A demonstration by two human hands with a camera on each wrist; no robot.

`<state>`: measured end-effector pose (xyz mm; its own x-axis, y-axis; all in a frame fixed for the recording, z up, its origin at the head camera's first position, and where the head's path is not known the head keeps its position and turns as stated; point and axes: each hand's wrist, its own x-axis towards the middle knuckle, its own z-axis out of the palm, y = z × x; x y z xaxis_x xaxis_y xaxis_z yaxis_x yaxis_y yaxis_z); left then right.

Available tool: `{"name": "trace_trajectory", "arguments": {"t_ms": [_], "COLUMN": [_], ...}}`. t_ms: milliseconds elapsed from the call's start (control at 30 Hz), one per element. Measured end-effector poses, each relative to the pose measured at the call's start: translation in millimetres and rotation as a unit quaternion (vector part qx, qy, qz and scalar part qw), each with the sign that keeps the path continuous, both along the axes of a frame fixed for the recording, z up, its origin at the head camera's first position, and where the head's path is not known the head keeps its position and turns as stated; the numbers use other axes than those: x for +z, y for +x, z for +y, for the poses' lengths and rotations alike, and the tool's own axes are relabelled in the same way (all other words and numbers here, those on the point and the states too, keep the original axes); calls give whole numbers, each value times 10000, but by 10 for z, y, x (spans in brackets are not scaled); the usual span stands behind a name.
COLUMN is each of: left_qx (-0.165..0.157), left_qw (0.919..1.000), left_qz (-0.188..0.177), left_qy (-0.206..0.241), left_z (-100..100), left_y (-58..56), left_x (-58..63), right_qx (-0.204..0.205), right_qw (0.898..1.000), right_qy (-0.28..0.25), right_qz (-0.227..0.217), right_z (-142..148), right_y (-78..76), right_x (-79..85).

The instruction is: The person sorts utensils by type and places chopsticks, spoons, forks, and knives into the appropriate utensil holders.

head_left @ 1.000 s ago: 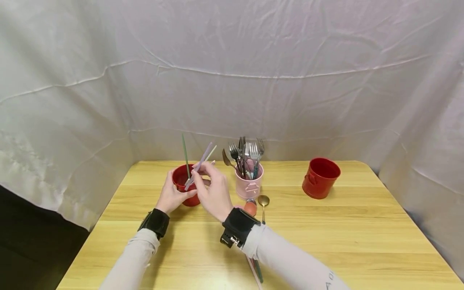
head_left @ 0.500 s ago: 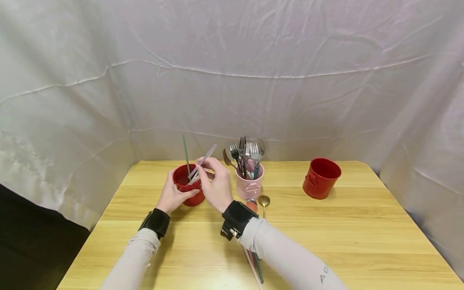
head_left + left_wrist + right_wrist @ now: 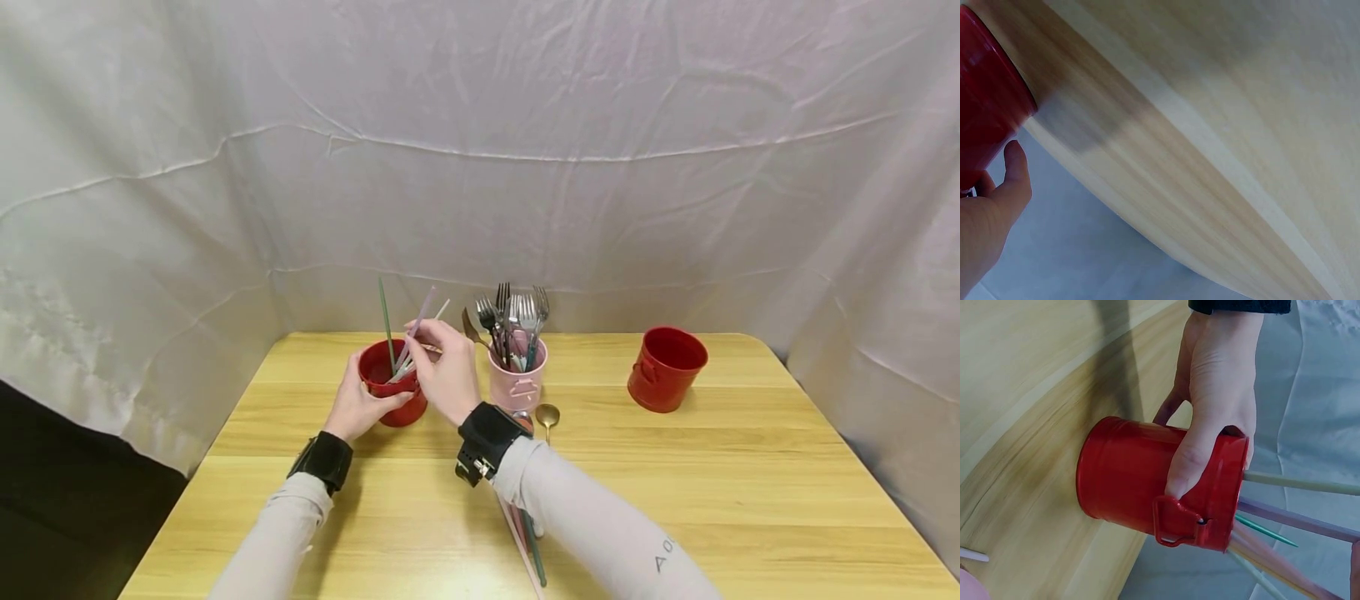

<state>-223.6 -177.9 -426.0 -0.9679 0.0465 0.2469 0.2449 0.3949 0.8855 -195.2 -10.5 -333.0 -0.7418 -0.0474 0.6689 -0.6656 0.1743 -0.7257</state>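
A small red metal bucket (image 3: 407,412) stands at the left of the table. My left hand (image 3: 357,406) grips its side, the thumb lying across the front near the wire handle (image 3: 1161,528) in the right wrist view. With thumb and fingers, my right hand (image 3: 450,371) pinches a purple straw (image 3: 423,310) over the bucket; the straw's lower end is inside the rim. A green straw (image 3: 385,310) leans upright in the same bucket, and a whitish straw (image 3: 443,309) slants behind my right fingers. Pinkish straws (image 3: 1260,550) also poke out in the right wrist view.
A pink bucket (image 3: 514,390) full of forks stands right of my right hand. Before it lies a gold spoon (image 3: 548,415). Pink and green sticks (image 3: 525,546) lie partly under my right forearm. Another red bucket (image 3: 662,383) stands at the right.
My right hand has lifted slightly, and the purple straw's lower end has gone from before the rim to inside the bucket. The straw now stands steeper. My left hand stays put.
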Motion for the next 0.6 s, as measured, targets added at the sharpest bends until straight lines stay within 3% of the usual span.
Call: {"name": "trace_trajectory", "arguments": {"t_ms": [267, 600], "left_qx": [42, 26], "left_qw": [9999, 10000], "left_qz": [38, 14], "left_qy": [-90, 9], "left_z": [-5, -4], "left_y": [-7, -11], "left_x": [-9, -16], "right_qx": [282, -61], "right_qw": [9987, 9996], "right_qy": [-18, 109], "right_qz": [-429, -266], "right_z": [63, 226], "right_y": [-1, -119], "right_x": [-85, -495]}}
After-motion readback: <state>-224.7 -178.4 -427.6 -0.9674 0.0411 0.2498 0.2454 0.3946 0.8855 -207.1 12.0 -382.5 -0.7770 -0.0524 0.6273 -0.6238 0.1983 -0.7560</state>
